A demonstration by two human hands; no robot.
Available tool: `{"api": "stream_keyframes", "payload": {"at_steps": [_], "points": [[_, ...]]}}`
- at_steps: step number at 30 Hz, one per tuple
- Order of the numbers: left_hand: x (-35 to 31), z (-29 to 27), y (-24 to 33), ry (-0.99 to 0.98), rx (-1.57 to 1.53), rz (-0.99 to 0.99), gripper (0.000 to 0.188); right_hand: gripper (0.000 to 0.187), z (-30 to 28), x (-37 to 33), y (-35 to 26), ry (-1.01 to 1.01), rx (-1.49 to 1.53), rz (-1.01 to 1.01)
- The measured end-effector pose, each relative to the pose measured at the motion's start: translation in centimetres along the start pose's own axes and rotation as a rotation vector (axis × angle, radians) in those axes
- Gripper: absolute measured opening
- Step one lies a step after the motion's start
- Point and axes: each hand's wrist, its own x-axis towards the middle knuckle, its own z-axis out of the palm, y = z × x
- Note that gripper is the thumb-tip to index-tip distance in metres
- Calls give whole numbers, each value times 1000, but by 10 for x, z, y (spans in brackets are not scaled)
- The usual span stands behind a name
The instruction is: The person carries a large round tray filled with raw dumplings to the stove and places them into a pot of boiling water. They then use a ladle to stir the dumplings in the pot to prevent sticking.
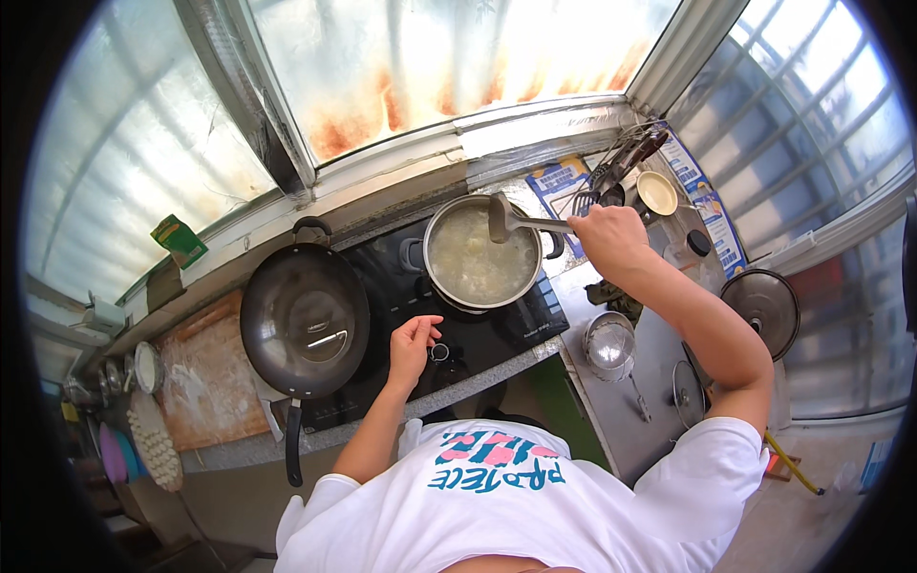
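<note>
On the cooktop [387, 277], a pot [441, 289] is set left of the right hand [608, 239] clamped round a utensil [499, 218], left hand [412, 346] unclenched.

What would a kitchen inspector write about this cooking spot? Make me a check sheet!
Surface: black, shiny cooktop.
Job's things: steel pot with cloudy liquid; metal utensil over it.
Clutter: dark pan on the left; powder-dusted board beyond it; strainer and glass lid on the right.
Left hand: fingers loosely bent above the cooktop, nothing seen in it.
Right hand: grips the utensil's handle.
Cables: nothing clearly seen.
Surroundings: windows behind; brownish stains low on the middle window.
</note>
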Motion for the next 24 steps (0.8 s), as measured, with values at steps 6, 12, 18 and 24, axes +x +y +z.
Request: {"api": "stream_keyframes", "payload": {"at_steps": [6, 12, 18, 24], "points": [[17, -11, -1, 123, 83, 89, 23, 9, 28, 15, -8, 195, -228, -60], [45, -30, -2, 157, 215, 160, 48, 13, 42, 35, -16, 182, -374, -125], [63, -31, 0, 188, 305, 102, 65, 17, 38, 38, -35, -80, -316, -69], [73, -31, -6, 189, 330, 72, 69, 19, 33, 31, -33, -243, -143, -67]]}}
